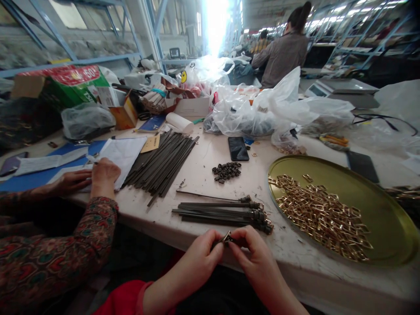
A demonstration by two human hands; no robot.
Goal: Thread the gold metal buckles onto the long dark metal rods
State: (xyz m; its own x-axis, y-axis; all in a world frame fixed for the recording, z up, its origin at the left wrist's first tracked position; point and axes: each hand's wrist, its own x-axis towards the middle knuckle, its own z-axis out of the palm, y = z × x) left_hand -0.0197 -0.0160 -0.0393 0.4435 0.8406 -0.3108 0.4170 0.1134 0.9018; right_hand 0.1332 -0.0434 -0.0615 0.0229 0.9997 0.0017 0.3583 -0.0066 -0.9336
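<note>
My left hand (206, 251) and my right hand (251, 251) meet at the table's front edge, fingers pinched on a small metal buckle (227, 237) with a dark strap end. Fingers partly cover both. Just beyond lies a bundle of dark narrow straps (213, 212) with buckles at their right ends. One thin strap (210, 195) lies apart behind it. Farther back is a small pile of dark loops (226, 171). To the right, gold-coloured rectangular buckles (321, 214) are heaped in a round, brass-coloured tray (348, 173).
At left, a co-worker's hand (105, 170) rests on white paper (126, 148), beside a pile of loose dark straps (164, 159). A phone (238, 148) lies mid-table. Plastic bags (243, 113), boxes and a paper roll (179, 122) crowd the back. Another person (284, 52) sits beyond.
</note>
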